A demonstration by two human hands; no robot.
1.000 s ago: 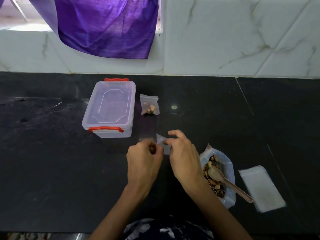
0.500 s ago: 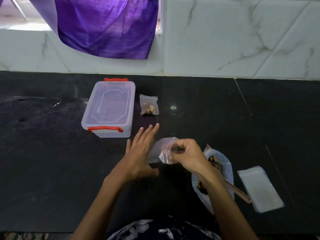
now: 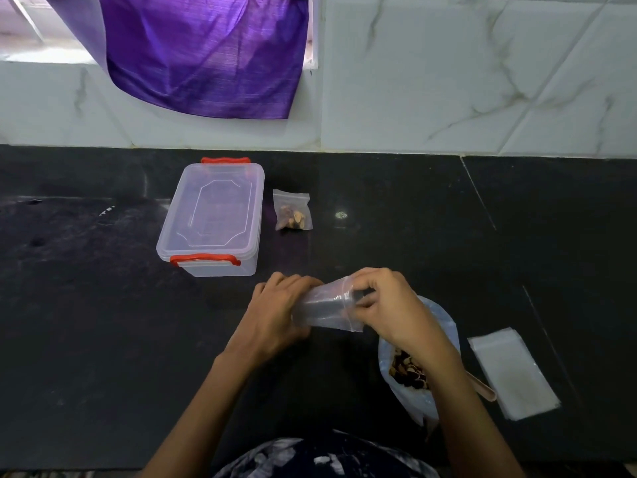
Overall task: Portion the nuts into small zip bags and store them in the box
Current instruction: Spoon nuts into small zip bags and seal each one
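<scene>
Head view only. Both hands work an empty small zip bag (image 3: 327, 307) held above the tabletop (image 3: 103, 339), near centre. Left hand (image 3: 275, 313) grips the bag's closed end; right hand (image 3: 386, 305) pinches the zip mouth, probably prying it open for filling. Nothing visible inside it yet.

Nut supply bag (image 3: 418, 370) sits at 4 o'clock of the hands, under the right forearm, mouth open, so scooping should be a short reach. A spoon handle (image 3: 482, 389) sticks out beside it. Stack of spare zip bags (image 3: 513, 374) lies further out at 4 o'clock.

One filled bag (image 3: 292, 215) waits at 12 o'clock, just beside the box (image 3: 212, 215). Box lid is on, red latches down, so storage is not started.
</scene>
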